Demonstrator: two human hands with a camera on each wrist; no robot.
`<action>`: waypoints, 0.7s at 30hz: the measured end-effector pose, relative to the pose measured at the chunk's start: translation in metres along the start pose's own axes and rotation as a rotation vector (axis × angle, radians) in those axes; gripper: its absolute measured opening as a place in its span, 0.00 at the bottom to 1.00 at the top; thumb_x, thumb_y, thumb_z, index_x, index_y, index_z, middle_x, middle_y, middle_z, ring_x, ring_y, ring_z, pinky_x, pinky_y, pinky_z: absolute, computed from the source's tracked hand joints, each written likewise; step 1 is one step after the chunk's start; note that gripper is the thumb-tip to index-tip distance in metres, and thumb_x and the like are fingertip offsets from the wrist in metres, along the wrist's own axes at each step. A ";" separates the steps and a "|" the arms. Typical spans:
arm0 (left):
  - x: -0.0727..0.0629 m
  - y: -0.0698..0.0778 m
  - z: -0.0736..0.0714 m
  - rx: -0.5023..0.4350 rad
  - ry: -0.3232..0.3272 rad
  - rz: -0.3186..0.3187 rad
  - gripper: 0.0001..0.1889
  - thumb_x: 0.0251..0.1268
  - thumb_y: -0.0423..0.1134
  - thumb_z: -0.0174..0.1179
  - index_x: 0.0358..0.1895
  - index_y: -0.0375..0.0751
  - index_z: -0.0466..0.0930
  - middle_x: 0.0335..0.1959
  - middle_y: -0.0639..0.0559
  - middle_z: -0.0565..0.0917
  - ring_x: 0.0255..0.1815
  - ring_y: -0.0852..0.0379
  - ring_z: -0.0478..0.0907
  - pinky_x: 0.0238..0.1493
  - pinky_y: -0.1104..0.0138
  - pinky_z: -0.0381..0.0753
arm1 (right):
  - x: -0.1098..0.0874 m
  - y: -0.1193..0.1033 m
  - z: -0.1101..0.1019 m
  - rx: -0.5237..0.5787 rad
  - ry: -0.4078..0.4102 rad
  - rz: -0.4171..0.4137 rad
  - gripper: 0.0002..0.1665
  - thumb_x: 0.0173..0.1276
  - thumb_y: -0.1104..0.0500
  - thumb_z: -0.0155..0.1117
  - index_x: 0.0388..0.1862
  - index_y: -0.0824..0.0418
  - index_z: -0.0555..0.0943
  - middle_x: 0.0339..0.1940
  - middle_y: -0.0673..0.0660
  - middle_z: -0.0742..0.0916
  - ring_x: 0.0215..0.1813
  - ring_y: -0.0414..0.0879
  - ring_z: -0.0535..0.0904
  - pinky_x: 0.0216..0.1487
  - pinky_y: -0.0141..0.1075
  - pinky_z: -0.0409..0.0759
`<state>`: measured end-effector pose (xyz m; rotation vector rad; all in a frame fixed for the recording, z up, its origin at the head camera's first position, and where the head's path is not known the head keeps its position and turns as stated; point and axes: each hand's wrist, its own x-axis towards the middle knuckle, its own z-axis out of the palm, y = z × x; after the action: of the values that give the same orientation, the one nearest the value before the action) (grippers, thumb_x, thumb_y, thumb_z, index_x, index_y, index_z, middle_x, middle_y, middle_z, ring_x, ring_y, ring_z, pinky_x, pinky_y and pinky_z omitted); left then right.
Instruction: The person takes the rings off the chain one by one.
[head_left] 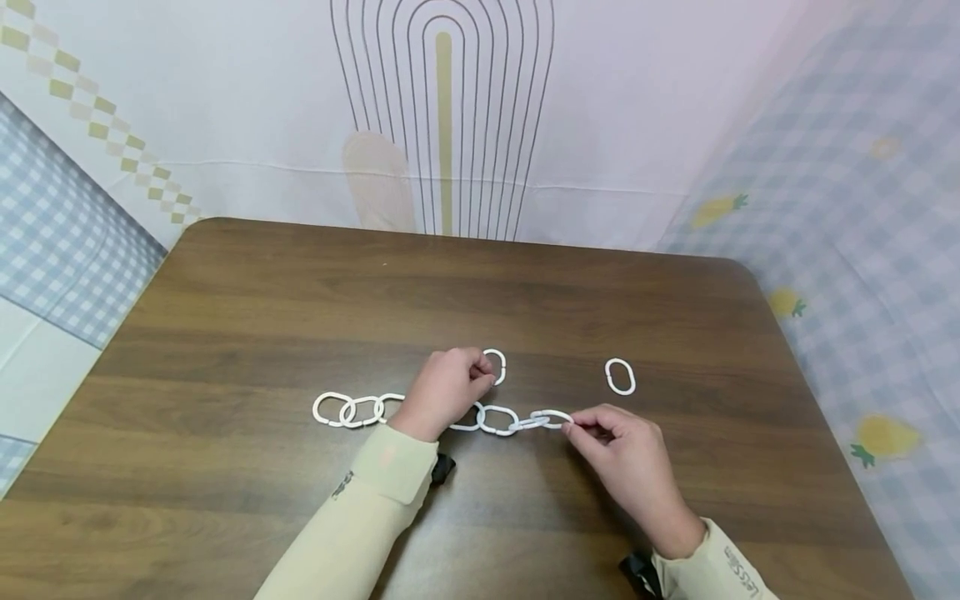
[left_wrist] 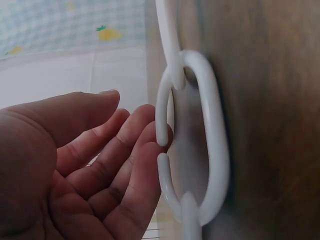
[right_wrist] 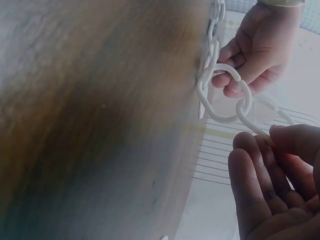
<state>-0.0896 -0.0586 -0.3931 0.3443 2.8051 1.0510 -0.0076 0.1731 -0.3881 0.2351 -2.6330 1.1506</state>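
A chain of white plastic links (head_left: 498,419) stretches across the wooden table. My right hand (head_left: 626,450) pinches its right end link (head_left: 552,414) between thumb and fingers; in the right wrist view this end link (right_wrist: 246,107) hooks through its neighbour. My left hand (head_left: 447,387) reaches over the chain's middle, hiding part of it, with its fingertips at the left side of a loose white link (head_left: 503,367). In the left wrist view the left thumb and loosely bent fingers (left_wrist: 132,185) stand apart, beside a chain link (left_wrist: 215,135) with a small gap in its side.
Another loose white link (head_left: 620,377) lies on the table (head_left: 375,283) beyond my right hand. A patterned cloth (head_left: 615,108) hangs behind the table's far edge. Blue checked cloth (head_left: 885,275) hangs at the right side.
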 end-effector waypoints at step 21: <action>-0.010 -0.001 0.004 -0.347 -0.085 0.104 0.07 0.65 0.35 0.68 0.44 0.40 0.88 0.37 0.56 0.88 0.39 0.62 0.84 0.44 0.70 0.81 | 0.006 -0.003 0.001 0.012 -0.005 -0.030 0.08 0.55 0.67 0.78 0.28 0.54 0.89 0.24 0.41 0.84 0.25 0.34 0.77 0.27 0.23 0.75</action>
<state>-0.0789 -0.0590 -0.3964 0.4835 2.4904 1.4775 -0.0131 0.1698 -0.3845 0.2786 -2.6185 1.1573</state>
